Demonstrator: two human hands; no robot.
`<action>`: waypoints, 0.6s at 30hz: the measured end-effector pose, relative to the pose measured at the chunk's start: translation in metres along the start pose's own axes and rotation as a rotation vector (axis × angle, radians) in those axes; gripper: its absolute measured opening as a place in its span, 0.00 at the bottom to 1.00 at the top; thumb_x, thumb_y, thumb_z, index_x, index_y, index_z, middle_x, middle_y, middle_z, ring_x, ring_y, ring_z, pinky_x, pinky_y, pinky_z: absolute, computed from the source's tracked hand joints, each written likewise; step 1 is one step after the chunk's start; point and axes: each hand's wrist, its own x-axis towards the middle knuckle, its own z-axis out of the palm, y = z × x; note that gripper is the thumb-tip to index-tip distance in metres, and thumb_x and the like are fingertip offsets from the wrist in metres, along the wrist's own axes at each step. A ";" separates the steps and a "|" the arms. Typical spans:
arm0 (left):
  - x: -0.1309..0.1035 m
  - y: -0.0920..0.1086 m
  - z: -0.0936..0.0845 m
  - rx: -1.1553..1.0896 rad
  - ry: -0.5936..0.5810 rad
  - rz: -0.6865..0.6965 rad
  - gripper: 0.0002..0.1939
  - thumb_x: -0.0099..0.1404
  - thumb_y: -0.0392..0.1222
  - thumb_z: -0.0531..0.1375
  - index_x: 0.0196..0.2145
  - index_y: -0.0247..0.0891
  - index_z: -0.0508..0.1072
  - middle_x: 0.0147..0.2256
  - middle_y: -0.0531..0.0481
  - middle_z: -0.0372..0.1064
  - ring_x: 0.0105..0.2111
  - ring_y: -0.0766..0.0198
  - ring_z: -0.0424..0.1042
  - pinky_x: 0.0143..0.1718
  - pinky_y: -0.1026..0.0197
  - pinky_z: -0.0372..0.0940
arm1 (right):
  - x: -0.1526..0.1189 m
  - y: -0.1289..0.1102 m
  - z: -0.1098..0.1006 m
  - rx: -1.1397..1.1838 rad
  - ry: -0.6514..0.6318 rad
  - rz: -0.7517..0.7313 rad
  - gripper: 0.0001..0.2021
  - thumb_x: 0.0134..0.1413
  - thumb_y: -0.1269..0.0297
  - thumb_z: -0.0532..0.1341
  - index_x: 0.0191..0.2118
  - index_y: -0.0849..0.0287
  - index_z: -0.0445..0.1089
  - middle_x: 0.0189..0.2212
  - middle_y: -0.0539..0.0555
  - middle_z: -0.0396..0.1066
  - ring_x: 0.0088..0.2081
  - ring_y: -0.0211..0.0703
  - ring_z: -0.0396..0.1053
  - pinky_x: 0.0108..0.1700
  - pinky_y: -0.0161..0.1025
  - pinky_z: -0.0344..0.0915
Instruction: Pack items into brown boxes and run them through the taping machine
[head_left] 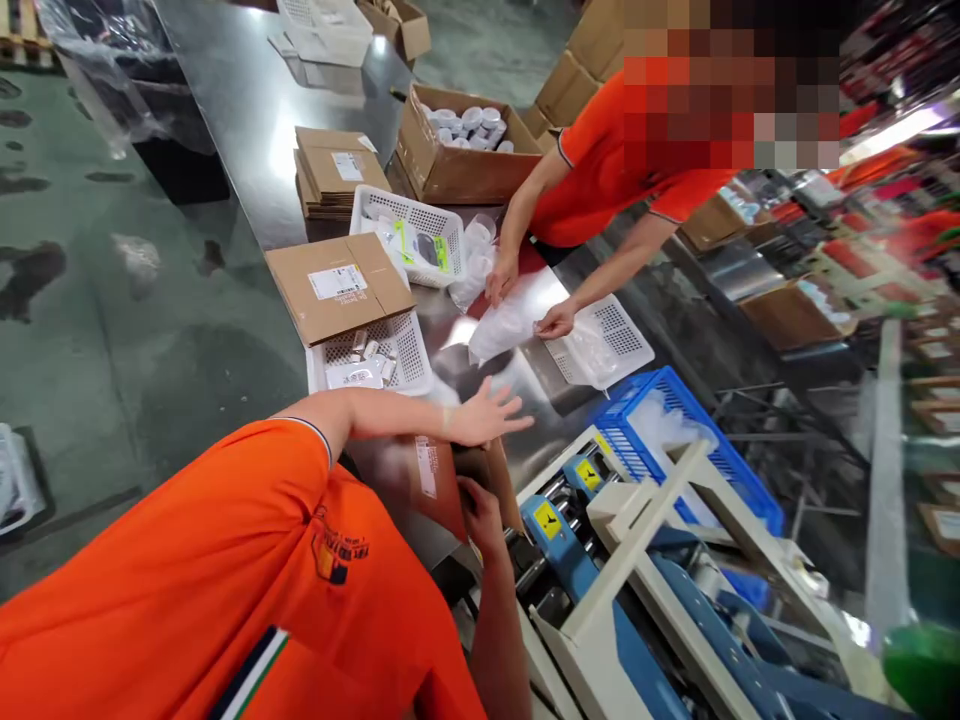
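My left hand [487, 415] is stretched out over the far side of a small cardboard box [439, 488], with its fingers spread and nothing in them. My right hand [482, 515] grips the near edge of that box, its fingers curled at the cardboard. The box has a white label on its side and a dark opening between its walls. It sits on the metal table [536, 445] beside the roller machine [585, 535]. Across the table, a co-worker's hands [529, 300] hold a clear plastic bag [499, 328].
Flattened cardboard [337, 285] lies across a white basket [409, 350] of small packets. Behind it are another white basket [420, 240], a stack of folded boxes [337, 170] and a carton [457, 175] of white jars. A blue crate [697, 450] stands beyond the machine.
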 end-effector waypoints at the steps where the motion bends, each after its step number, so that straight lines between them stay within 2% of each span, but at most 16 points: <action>1: -0.005 -0.002 0.001 0.006 -0.004 -0.032 0.24 0.74 0.33 0.63 0.66 0.36 0.78 0.67 0.27 0.70 0.69 0.34 0.68 0.67 0.34 0.66 | -0.002 -0.001 0.001 0.001 0.045 0.004 0.13 0.60 0.57 0.61 0.40 0.55 0.83 0.35 0.58 0.86 0.35 0.55 0.83 0.39 0.47 0.80; 3: -0.016 -0.007 0.003 -0.010 -0.058 -0.079 0.22 0.76 0.32 0.57 0.63 0.29 0.80 0.61 0.22 0.75 0.61 0.34 0.75 0.60 0.38 0.71 | -0.007 -0.001 0.001 -0.005 0.106 0.008 0.13 0.61 0.57 0.61 0.39 0.55 0.82 0.33 0.58 0.85 0.34 0.55 0.83 0.38 0.46 0.79; 5: -0.030 -0.012 0.002 -0.055 -0.153 -0.058 0.23 0.76 0.38 0.62 0.64 0.26 0.78 0.57 0.24 0.77 0.54 0.39 0.80 0.54 0.45 0.73 | -0.011 -0.001 -0.001 -0.008 0.135 0.013 0.12 0.63 0.56 0.61 0.37 0.53 0.82 0.32 0.58 0.84 0.33 0.56 0.82 0.37 0.47 0.79; 8: -0.051 -0.017 -0.004 -0.136 -0.243 0.019 0.47 0.68 0.54 0.73 0.74 0.23 0.65 0.63 0.24 0.74 0.55 0.40 0.80 0.54 0.51 0.74 | -0.011 -0.001 -0.003 0.005 0.155 0.033 0.12 0.63 0.55 0.62 0.36 0.52 0.81 0.31 0.58 0.84 0.31 0.58 0.82 0.36 0.49 0.79; 9: -0.056 -0.018 -0.007 -0.150 -0.242 0.030 0.52 0.67 0.57 0.73 0.76 0.21 0.61 0.64 0.24 0.74 0.57 0.39 0.79 0.55 0.51 0.73 | -0.011 0.000 -0.003 0.010 0.154 0.041 0.12 0.64 0.55 0.62 0.36 0.52 0.81 0.31 0.58 0.84 0.32 0.58 0.83 0.36 0.50 0.80; 10: -0.060 -0.019 -0.009 -0.150 -0.224 0.020 0.52 0.69 0.57 0.72 0.76 0.21 0.60 0.64 0.24 0.73 0.58 0.38 0.78 0.56 0.51 0.72 | -0.010 0.000 -0.004 0.013 0.151 0.050 0.12 0.64 0.55 0.62 0.36 0.53 0.81 0.32 0.58 0.85 0.32 0.59 0.83 0.37 0.51 0.80; 12: -0.059 -0.020 -0.014 -0.128 -0.195 -0.034 0.39 0.74 0.48 0.67 0.74 0.23 0.65 0.64 0.25 0.74 0.59 0.39 0.77 0.57 0.51 0.72 | -0.009 0.000 -0.004 0.014 0.133 0.061 0.12 0.64 0.55 0.62 0.37 0.53 0.81 0.32 0.59 0.85 0.33 0.60 0.83 0.38 0.52 0.80; 14: -0.050 -0.020 -0.014 -0.107 -0.208 -0.089 0.23 0.75 0.37 0.61 0.65 0.28 0.77 0.60 0.29 0.77 0.56 0.43 0.79 0.53 0.52 0.72 | -0.009 0.000 -0.003 0.008 0.109 0.067 0.12 0.64 0.55 0.62 0.36 0.52 0.81 0.32 0.59 0.85 0.33 0.59 0.83 0.37 0.51 0.80; 15: -0.044 -0.018 -0.013 -0.108 -0.234 -0.099 0.18 0.75 0.32 0.58 0.58 0.29 0.81 0.56 0.31 0.79 0.53 0.46 0.80 0.50 0.53 0.72 | -0.009 0.001 -0.003 0.002 0.101 0.069 0.12 0.64 0.54 0.62 0.36 0.52 0.81 0.31 0.59 0.84 0.32 0.59 0.83 0.36 0.51 0.79; 16: -0.039 -0.016 -0.010 -0.115 -0.264 -0.095 0.16 0.74 0.30 0.58 0.50 0.31 0.84 0.51 0.33 0.81 0.49 0.48 0.81 0.48 0.54 0.72 | -0.009 0.000 -0.003 -0.004 0.095 0.070 0.12 0.63 0.54 0.62 0.36 0.52 0.81 0.31 0.59 0.84 0.32 0.59 0.83 0.36 0.51 0.79; 18: -0.032 -0.010 -0.002 -0.132 -0.312 -0.070 0.11 0.73 0.32 0.61 0.36 0.34 0.84 0.39 0.36 0.82 0.42 0.50 0.81 0.44 0.54 0.72 | -0.008 0.000 -0.004 -0.003 0.093 0.076 0.12 0.63 0.53 0.62 0.36 0.52 0.81 0.32 0.59 0.84 0.33 0.59 0.83 0.37 0.51 0.79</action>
